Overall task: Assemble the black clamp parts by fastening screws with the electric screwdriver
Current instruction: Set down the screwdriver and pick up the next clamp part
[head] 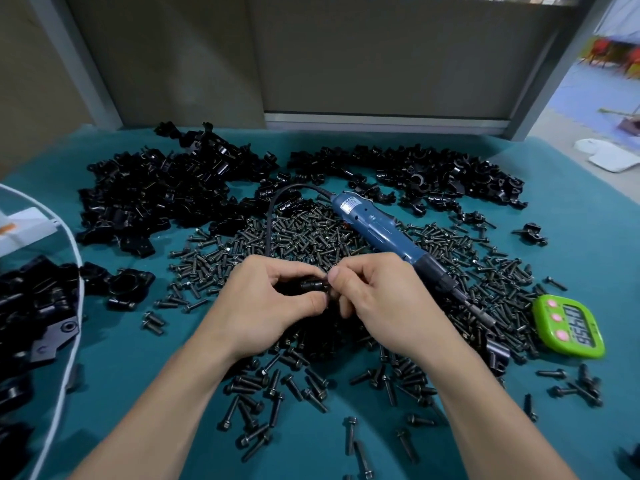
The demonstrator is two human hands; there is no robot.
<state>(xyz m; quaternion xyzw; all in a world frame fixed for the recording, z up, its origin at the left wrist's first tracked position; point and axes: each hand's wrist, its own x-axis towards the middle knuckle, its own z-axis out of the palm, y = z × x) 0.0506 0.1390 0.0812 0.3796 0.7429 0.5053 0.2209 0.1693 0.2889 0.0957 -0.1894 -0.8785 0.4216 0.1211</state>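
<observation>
Both hands, left hand (268,299) and right hand (377,299), are pinching a small black clamp part (313,285), possibly with a screw, above the blue electric screwdriver (381,233).

I see bare cloth on the counter (121,393) at my near left, between the clear bag (34,202) and the spread of screws (311,237). Dead ahead the screwdriver (377,230) lies slantwise across the screws, its cord (268,220) looping behind. 2 piles of clamp parts wall off the far side, the left heap (156,195) and the right heap (433,174), with a narrow gap between. The green timer (568,325) sits near right, with open cloth beyond.
</observation>
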